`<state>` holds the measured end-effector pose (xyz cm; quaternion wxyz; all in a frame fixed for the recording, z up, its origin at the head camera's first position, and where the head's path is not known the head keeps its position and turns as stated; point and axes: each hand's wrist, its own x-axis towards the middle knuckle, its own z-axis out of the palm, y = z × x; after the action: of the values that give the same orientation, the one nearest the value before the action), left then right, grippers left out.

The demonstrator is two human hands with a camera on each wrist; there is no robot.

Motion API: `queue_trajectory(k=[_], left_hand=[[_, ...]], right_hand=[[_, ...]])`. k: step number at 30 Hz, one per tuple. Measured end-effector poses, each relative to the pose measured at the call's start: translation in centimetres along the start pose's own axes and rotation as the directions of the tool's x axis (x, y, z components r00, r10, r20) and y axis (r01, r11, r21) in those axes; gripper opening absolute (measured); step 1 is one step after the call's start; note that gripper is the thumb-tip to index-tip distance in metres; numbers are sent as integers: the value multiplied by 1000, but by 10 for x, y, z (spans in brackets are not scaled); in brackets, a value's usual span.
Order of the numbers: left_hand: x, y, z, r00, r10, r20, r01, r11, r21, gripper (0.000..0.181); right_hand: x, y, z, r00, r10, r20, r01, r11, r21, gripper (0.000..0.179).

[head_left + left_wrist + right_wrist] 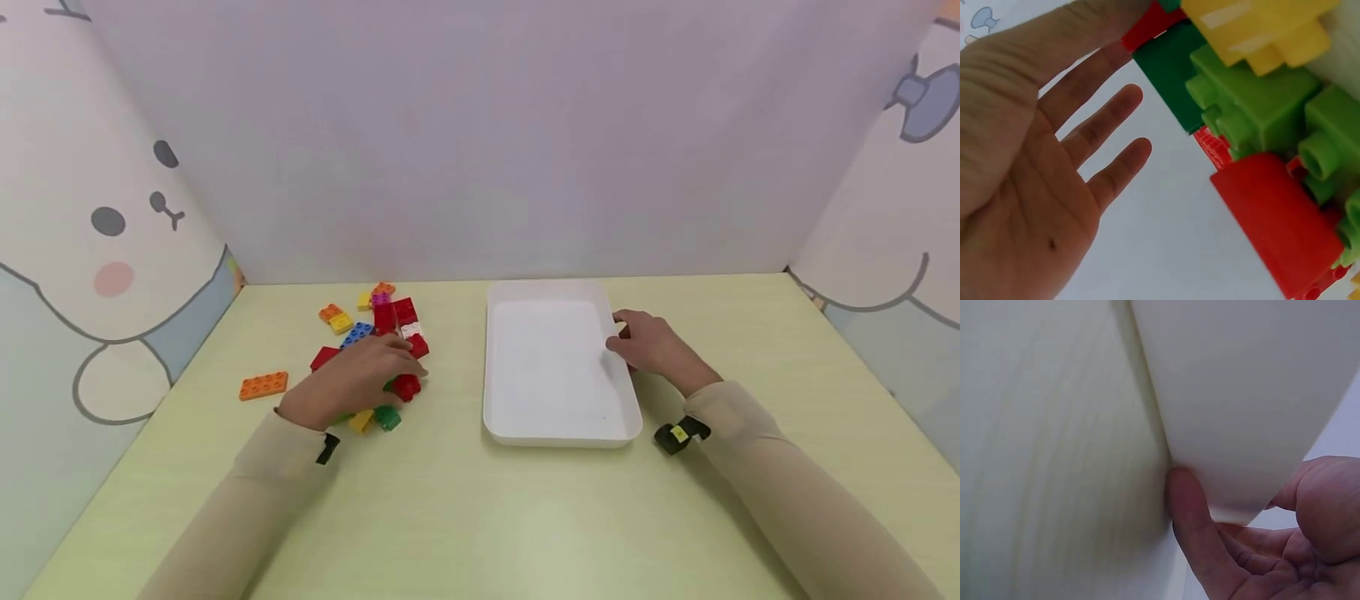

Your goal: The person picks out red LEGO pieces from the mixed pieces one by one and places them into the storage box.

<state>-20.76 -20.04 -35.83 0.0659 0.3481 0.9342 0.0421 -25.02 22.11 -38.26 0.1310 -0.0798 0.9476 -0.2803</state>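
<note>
My left hand [356,379] is over a pile of plastic toy bricks at the left. Its thumb and forefinger are at a red toy brick [407,387] on the pile's right side and seem to pinch it; the other fingers stretch out, as the left wrist view shows. Around it lie a dark green brick [1169,75], a yellow brick [1260,28] and light green bricks [1260,103]. My right hand [651,343] grips the right rim of a white tray [498,429], thumb over the edge and fingers against the outer wall [1241,394].
An orange brick [263,385] lies apart at the left. Blue [357,335], yellow [341,323] and other bricks spread behind the left hand. A pale curtain [510,142] closes off the table's [450,517] back edge; printed panels flank both sides.
</note>
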Motion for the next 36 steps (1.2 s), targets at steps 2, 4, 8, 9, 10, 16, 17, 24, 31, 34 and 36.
queue_trajectory(k=[2, 4, 8, 9, 10, 16, 17, 24, 31, 34, 36], left_hand=[[1, 1, -1, 1000, -13, 5, 13, 1000, -6, 47], [1, 1, -1, 1000, -23, 0, 23, 1000, -2, 45], [3, 3, -5, 998, 4, -57, -4, 1000, 7, 42], [3, 4, -7, 996, 17, -87, -16, 1000, 18, 42], [3, 5, -9, 992, 33, -122, -30, 999, 25, 43], [4, 7, -21, 916, 179, -359, -148, 983, 111, 37], [4, 7, -22, 902, 196, -385, -162, 980, 119, 35], [8, 8, -24, 860, 146, -489, -132, 989, 64, 32], [18, 15, -34, 840, 90, -536, -139, 989, -51, 28], [27, 23, -43, 834, 91, -544, -168, 981, -95, 26], [33, 28, -50, 826, 104, -554, -200, 973, -115, 25]], right_hand=[[0, 0, -1, 1000, -4, 0, 4, 1000, -1, 60], [-1, 0, -1, 1000, -7, 2, 7, 1000, -2, 59], [-1, 0, -2, 1000, -14, 9, 14, 1000, -1, 59], [-1, 0, -2, 1000, -14, 11, 14, 1000, 0, 59], [-1, -1, -2, 1000, -15, 12, 15, 1000, -2, 59], [0, -1, -1, 1000, -10, 5, 10, 1000, -15, 59], [0, -1, -1, 1000, -7, 3, 7, 1000, -14, 59], [-4, -1, -1, 1000, -11, -9, 11, 1000, -8, 58], [-2, 1, -1, 1000, -14, -2, 14, 1000, -9, 59], [0, 2, 0, 1000, -11, 1, 11, 1000, -7, 59], [1, 3, 2, 1000, -12, -2, 12, 1000, -6, 59]])
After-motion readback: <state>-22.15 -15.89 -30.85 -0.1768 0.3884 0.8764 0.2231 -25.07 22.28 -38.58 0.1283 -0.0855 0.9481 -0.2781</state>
